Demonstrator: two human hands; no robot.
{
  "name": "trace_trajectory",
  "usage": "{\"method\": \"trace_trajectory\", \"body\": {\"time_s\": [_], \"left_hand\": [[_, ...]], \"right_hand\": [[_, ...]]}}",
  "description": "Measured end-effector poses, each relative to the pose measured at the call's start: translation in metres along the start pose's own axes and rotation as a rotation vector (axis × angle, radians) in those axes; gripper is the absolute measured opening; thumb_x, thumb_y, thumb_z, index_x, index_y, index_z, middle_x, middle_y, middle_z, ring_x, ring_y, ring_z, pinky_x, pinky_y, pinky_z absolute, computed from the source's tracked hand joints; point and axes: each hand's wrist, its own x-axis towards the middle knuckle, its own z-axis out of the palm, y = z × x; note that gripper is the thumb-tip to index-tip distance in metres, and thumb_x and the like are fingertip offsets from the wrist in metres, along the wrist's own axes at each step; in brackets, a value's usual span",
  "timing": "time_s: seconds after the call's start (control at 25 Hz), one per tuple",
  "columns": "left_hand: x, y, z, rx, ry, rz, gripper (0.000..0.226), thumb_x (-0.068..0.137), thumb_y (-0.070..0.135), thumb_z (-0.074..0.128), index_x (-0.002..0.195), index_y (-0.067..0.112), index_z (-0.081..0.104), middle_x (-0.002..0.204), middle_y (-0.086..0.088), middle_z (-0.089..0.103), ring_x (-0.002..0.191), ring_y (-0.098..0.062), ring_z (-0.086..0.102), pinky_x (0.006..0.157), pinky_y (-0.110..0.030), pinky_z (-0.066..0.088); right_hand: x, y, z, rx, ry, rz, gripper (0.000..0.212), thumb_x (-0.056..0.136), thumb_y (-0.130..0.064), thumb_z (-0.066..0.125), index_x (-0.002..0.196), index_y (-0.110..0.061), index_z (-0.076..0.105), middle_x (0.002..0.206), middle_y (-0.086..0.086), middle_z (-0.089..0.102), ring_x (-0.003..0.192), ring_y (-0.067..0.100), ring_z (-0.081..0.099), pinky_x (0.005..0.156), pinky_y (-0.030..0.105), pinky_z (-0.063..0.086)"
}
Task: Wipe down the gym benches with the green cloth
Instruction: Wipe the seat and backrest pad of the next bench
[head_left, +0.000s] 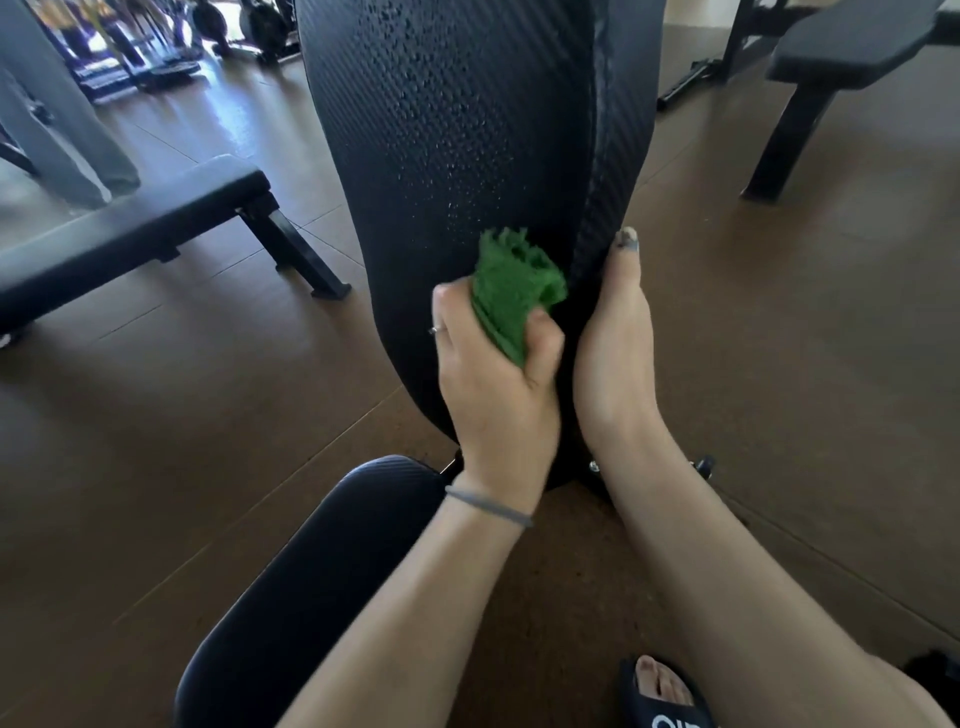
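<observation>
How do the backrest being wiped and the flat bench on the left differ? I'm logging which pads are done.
The backrest stands tilted up and carries droplets; the flat bench lies level, and no droplets show on it. The left hand holds the green cloth on the backrest and the right hand rests on its edge; nothing touches the flat bench. The backrest has a woven texture; the flat bench looks smooth. Both are black pads.

three black benches (457, 156), one green cloth (511, 291), two hands (498, 395), one sandalled foot (662, 696)
</observation>
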Motion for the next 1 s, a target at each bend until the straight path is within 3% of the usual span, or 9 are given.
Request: {"method": "trace_trajectory", "body": {"time_s": [0.12, 0.2, 0.28, 0.44, 0.52, 0.64, 0.76, 0.88, 1.0], "left_hand": [[0.075, -0.064, -0.004, 0.03, 0.271, -0.291, 0.027, 0.083, 0.044, 0.048, 0.093, 0.019, 0.046, 0.084, -0.011, 0.06, 0.076, -0.03, 0.059, 0.076, -0.042, 0.056], [0.097, -0.083, -0.01, -0.01, 0.315, -0.428, 0.029, 0.082, 0.051, 0.048, 0.088, 0.022, 0.045, 0.08, -0.013, 0.06, 0.073, -0.034, 0.062, 0.07, -0.058, 0.055], [0.068, -0.048, -0.005, 0.033, 0.235, -0.298, 0.023, 0.09, 0.042, 0.05, 0.091, 0.021, 0.043, 0.082, -0.009, 0.058, 0.076, -0.03, 0.058, 0.074, -0.047, 0.052], [0.019, -0.003, 0.001, 0.019, 0.051, -0.004, 0.014, 0.091, 0.031, 0.051, 0.095, 0.021, 0.042, 0.086, -0.003, 0.056, 0.081, -0.019, 0.052, 0.074, -0.021, 0.041], [0.06, -0.038, -0.004, 0.09, 0.153, -0.065, 0.013, 0.088, 0.034, 0.049, 0.093, 0.023, 0.043, 0.083, 0.001, 0.055, 0.078, -0.018, 0.053, 0.075, -0.029, 0.048], [0.117, -0.07, -0.013, -0.052, 0.303, -0.378, 0.011, 0.093, 0.034, 0.051, 0.088, 0.026, 0.046, 0.079, 0.002, 0.055, 0.069, -0.019, 0.054, 0.069, -0.046, 0.053], [0.079, -0.027, -0.005, 0.021, 0.204, -0.2, 0.014, 0.094, 0.03, 0.05, 0.094, 0.018, 0.043, 0.082, 0.005, 0.054, 0.075, -0.016, 0.051, 0.072, -0.032, 0.044], [0.044, 0.009, -0.002, 0.0, 0.076, -0.015, 0.016, 0.091, 0.03, 0.052, 0.095, 0.019, 0.042, 0.088, -0.008, 0.058, 0.081, -0.022, 0.051, 0.071, -0.026, 0.04], [0.106, -0.02, -0.008, 0.028, 0.211, -0.201, 0.017, 0.091, 0.031, 0.05, 0.096, 0.017, 0.042, 0.088, -0.004, 0.057, 0.082, -0.022, 0.054, 0.078, -0.036, 0.047]], "right_hand": [[0.004, -0.003, 0.004, -0.004, 0.015, 0.025, 0.08, 0.088, -0.075, 0.021, 0.147, -0.034, 0.055, 0.148, -0.015, 0.057, 0.14, 0.006, 0.048, 0.12, 0.041, 0.034], [0.002, -0.003, 0.009, 0.001, 0.011, 0.027, 0.068, 0.09, -0.072, 0.02, 0.137, -0.042, 0.059, 0.136, -0.025, 0.062, 0.132, 0.002, 0.052, 0.117, 0.039, 0.036], [-0.001, -0.005, 0.011, 0.023, 0.044, -0.004, 0.055, 0.089, -0.073, 0.02, 0.111, -0.047, 0.063, 0.109, -0.03, 0.067, 0.113, 0.001, 0.06, 0.109, 0.043, 0.043], [0.0, -0.002, 0.014, 0.011, 0.09, -0.053, 0.055, 0.094, -0.066, 0.019, 0.107, -0.036, 0.063, 0.103, -0.017, 0.071, 0.106, 0.007, 0.064, 0.103, 0.05, 0.047], [0.0, -0.003, 0.011, 0.023, 0.079, -0.046, 0.05, 0.1, -0.06, 0.018, 0.105, -0.039, 0.064, 0.095, -0.029, 0.068, 0.098, -0.006, 0.062, 0.101, 0.041, 0.047], [-0.003, -0.005, 0.008, 0.032, 0.043, -0.046, 0.045, 0.111, -0.047, 0.017, 0.114, -0.02, 0.052, 0.093, -0.045, 0.061, 0.086, -0.02, 0.057, 0.085, 0.021, 0.039], [-0.003, -0.01, 0.009, 0.062, 0.066, -0.131, 0.04, 0.113, -0.037, 0.021, 0.115, -0.011, 0.051, 0.109, -0.044, 0.049, 0.108, -0.019, 0.05, 0.079, 0.016, 0.044], [0.0, -0.027, 0.011, 0.041, 0.12, -0.305, 0.038, 0.11, -0.034, 0.026, 0.106, -0.013, 0.057, 0.084, -0.024, 0.063, 0.079, -0.008, 0.055, 0.073, 0.019, 0.042], [0.004, -0.049, 0.015, 0.016, 0.148, -0.411, 0.029, 0.111, -0.033, 0.029, 0.11, -0.013, 0.051, 0.077, -0.026, 0.052, 0.07, -0.006, 0.046, 0.068, 0.016, 0.038]]}}
